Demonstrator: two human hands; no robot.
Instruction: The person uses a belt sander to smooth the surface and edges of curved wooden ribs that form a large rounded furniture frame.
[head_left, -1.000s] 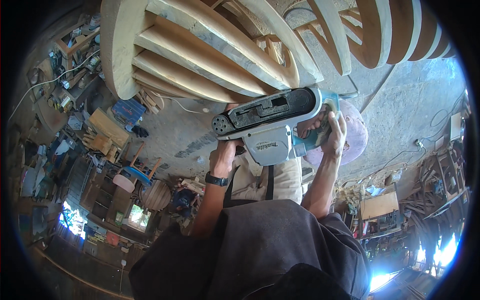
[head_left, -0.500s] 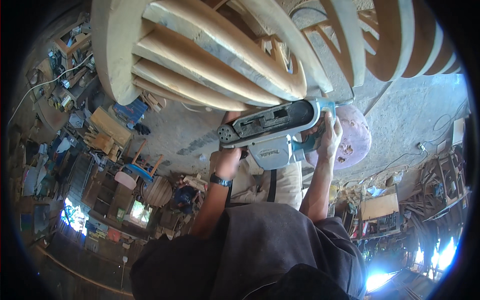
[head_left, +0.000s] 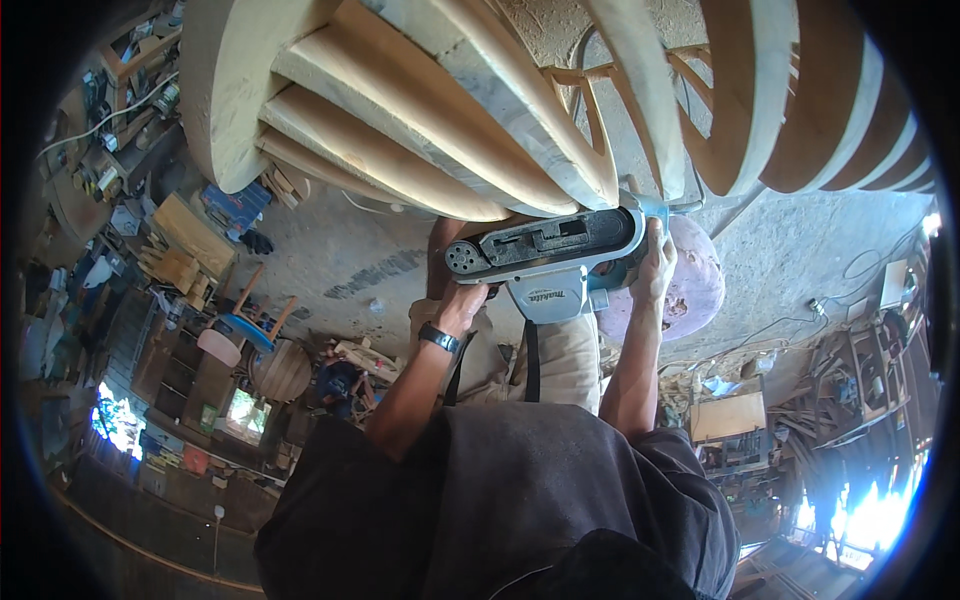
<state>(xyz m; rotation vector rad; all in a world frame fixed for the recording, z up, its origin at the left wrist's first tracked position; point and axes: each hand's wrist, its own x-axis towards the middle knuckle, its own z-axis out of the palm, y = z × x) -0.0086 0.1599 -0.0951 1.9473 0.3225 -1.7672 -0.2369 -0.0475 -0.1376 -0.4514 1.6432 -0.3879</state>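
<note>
A grey and teal belt sander [head_left: 550,255] is held sideways in front of my body, its long edge against or very near the lower curved wooden slats [head_left: 500,110] of a large ribbed wooden piece. My left hand [head_left: 464,307], with a dark watch on the wrist, is closed round the sander's front end from below. At the rear, my right hand [head_left: 655,262] is wrapped round the teal handle. The fingers of both hands are partly hidden behind the tool. Whether the belt touches the wood cannot be made out.
A pinkish round object [head_left: 690,285] stands on the concrete floor by my right hand. To the left lie wood offcuts [head_left: 190,250] and a small chair [head_left: 240,335]. A cable [head_left: 815,310] runs across the floor at right, near stacked timber [head_left: 850,400].
The sander and both hands have shifted slightly, with the tool now tilted a little less. The ribbed wooden piece appears lower and turned in view as my head has moved.
</note>
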